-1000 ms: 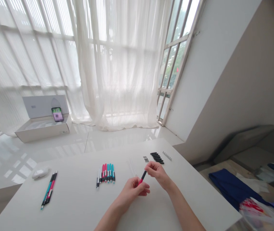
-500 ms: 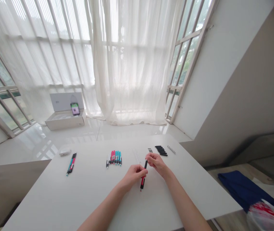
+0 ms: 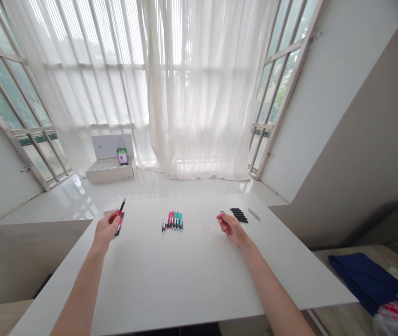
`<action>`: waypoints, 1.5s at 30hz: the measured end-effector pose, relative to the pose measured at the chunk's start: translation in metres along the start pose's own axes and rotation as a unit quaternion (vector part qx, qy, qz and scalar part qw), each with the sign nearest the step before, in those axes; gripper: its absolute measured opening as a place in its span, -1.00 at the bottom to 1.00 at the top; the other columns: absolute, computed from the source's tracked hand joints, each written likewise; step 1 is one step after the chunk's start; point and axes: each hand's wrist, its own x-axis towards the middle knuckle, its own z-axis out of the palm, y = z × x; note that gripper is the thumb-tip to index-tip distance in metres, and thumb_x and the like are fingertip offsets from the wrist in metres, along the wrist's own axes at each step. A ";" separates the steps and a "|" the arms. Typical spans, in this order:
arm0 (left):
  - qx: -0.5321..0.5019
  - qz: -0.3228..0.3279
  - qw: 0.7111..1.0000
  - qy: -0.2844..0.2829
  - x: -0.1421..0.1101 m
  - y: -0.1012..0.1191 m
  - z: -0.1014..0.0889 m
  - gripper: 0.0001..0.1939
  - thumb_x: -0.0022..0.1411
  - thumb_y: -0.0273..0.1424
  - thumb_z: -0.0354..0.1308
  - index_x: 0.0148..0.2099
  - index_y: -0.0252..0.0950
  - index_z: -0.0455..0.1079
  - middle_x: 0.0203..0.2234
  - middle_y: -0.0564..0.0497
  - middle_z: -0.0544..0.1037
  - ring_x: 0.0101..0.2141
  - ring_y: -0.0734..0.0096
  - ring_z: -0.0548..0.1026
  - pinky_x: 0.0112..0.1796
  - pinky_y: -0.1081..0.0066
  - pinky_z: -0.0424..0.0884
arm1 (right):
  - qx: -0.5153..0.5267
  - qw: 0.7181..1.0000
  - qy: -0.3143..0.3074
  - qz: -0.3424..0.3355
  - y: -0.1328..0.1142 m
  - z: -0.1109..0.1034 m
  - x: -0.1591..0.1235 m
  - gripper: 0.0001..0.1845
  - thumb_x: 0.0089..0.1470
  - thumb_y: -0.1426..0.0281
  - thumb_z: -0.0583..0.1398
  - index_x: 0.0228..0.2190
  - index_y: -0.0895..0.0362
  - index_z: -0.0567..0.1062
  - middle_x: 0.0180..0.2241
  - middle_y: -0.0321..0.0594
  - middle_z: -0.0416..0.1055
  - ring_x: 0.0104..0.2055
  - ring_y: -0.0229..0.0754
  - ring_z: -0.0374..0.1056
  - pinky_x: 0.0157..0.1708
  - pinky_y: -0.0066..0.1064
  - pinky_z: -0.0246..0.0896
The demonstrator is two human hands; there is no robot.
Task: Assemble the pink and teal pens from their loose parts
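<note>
My left hand (image 3: 108,228) is closed around a pen (image 3: 122,205) at the left of the table, its dark grip and tip pointing up and away. Right against it is a pink-red pen with a black clip (image 3: 119,225); my fingers partly cover both. Over the table's right half, my right hand (image 3: 231,228) hovers with curled fingers; whether anything small is in them I cannot make out. Just beyond its fingertips lie small metal parts (image 3: 221,212), partly hidden. Black grip barrels (image 3: 239,215) lie beside it, and thin white refills (image 3: 203,220) to its left.
A row of white, pink and turquoise pen barrels (image 3: 172,221) lies mid-table. Small grey tips (image 3: 254,214) line up at the right. An open white box (image 3: 110,172) stands on the ledge by the curtain. Dark blue cloth (image 3: 370,277) lies at the lower right, off the table.
My left hand has carried the red-and-black pen from the table's middle to the pens at the left. My right hand has let go of it and stays at the right. The view has shifted left.
</note>
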 end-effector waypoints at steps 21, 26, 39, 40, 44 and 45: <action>0.392 0.015 0.920 0.014 0.029 -0.042 -0.005 -0.70 0.21 -0.29 -0.03 -0.16 -0.27 0.47 -0.29 -0.16 0.58 -0.26 0.08 0.51 -0.34 0.34 0.35 | -0.020 0.999 -0.001 0.037 0.001 0.000 0.001 -0.59 -0.16 0.08 0.31 -0.47 0.20 0.50 -0.57 -0.32 0.27 -0.64 -0.44 -0.02 -0.69 -0.51 -0.26; 0.369 0.161 0.915 0.026 0.003 -0.014 0.027 -0.68 0.27 -0.33 -0.12 -0.11 -0.31 0.41 -0.09 -0.19 0.49 -0.15 0.14 0.47 -0.21 0.30 0.36 | -0.022 0.999 -0.006 0.044 0.003 0.001 0.004 -0.58 -0.16 0.08 0.31 -0.45 0.20 0.49 -0.57 -0.32 0.28 -0.64 -0.43 -0.03 -0.69 -0.51 -0.27; 0.308 0.250 0.890 -0.225 -0.060 -0.004 0.111 -0.72 0.27 -0.38 -0.11 -0.10 -0.25 0.39 -0.10 -0.09 0.47 -0.10 0.23 0.41 -0.15 0.31 0.36 | -0.376 0.913 0.098 -0.123 0.030 -0.002 0.016 -0.65 0.04 0.13 0.11 -0.49 0.14 0.48 -0.57 -0.29 0.35 -0.56 -0.28 0.19 -0.50 -0.43 0.11; 0.310 0.254 0.888 -0.226 -0.061 -0.005 0.110 -0.72 0.27 -0.38 -0.10 -0.09 -0.26 0.38 -0.10 -0.09 0.46 -0.10 0.23 0.41 -0.14 0.30 0.35 | -0.396 0.905 0.096 -0.125 0.031 0.001 0.017 -0.71 0.04 0.18 0.11 -0.47 0.12 0.50 -0.52 -0.28 0.39 -0.51 -0.26 0.23 -0.42 -0.42 0.14; 0.319 0.261 0.885 -0.219 -0.065 -0.004 0.111 -0.70 0.25 -0.45 -0.12 -0.05 -0.27 0.37 -0.08 -0.10 0.45 -0.11 0.22 0.40 -0.11 0.28 0.34 | -0.478 0.866 0.091 -0.116 0.032 0.013 0.025 -0.76 0.10 0.36 0.07 -0.31 0.05 0.54 -0.27 -0.24 0.48 -0.36 -0.22 0.30 -0.22 -0.38 0.16; 0.322 0.262 0.883 -0.219 -0.065 -0.003 0.111 -0.68 0.24 -0.48 -0.14 -0.05 -0.27 0.38 -0.07 -0.11 0.45 -0.11 0.23 0.40 -0.11 0.28 0.34 | -0.520 0.842 0.089 -0.109 0.032 0.016 0.027 -0.74 0.12 0.39 0.06 -0.26 0.04 0.53 -0.22 -0.22 0.47 -0.32 -0.22 0.31 -0.20 -0.38 0.15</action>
